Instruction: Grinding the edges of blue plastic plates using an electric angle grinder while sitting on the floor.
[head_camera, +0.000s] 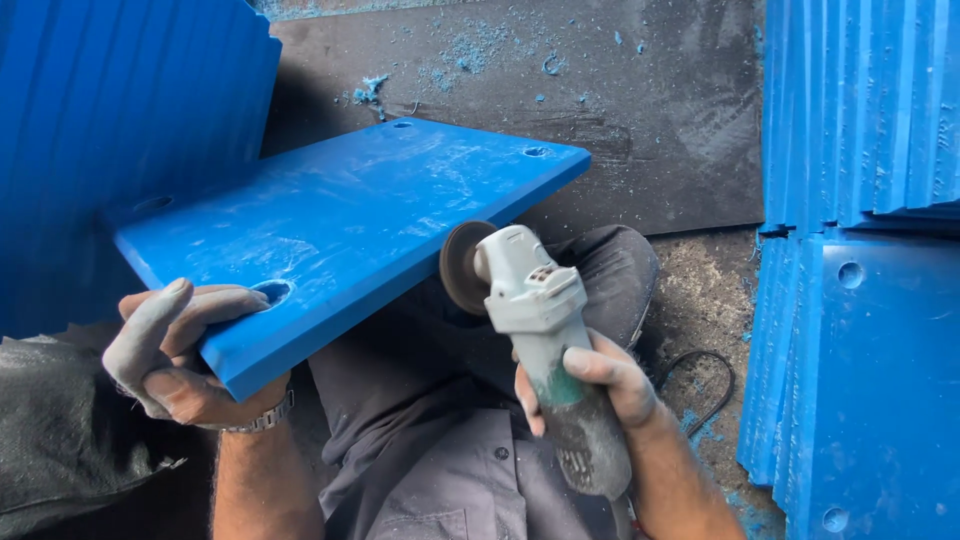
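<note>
1. The left hand (180, 350), dusted grey, grips the near corner of a thick blue plastic plate (350, 225), fingers curled over its top beside a drilled hole (271, 291).
2. The plate rests tilted across the person's lap, its far end pointing to 1 o'clock.
3. The right hand (590, 385) is wrapped tight round the body of a grey angle grinder (545, 330).
4. The grinder's disc (462, 266) sits just beside the plate's right edge; contact cannot be told.
5. Stacks of blue plates (860, 250) stand at 3 o'clock, and more (120, 110) lean at 10 o'clock.
6. Blue shavings (470, 50) lie on the dark floor at 12 o'clock.
</note>
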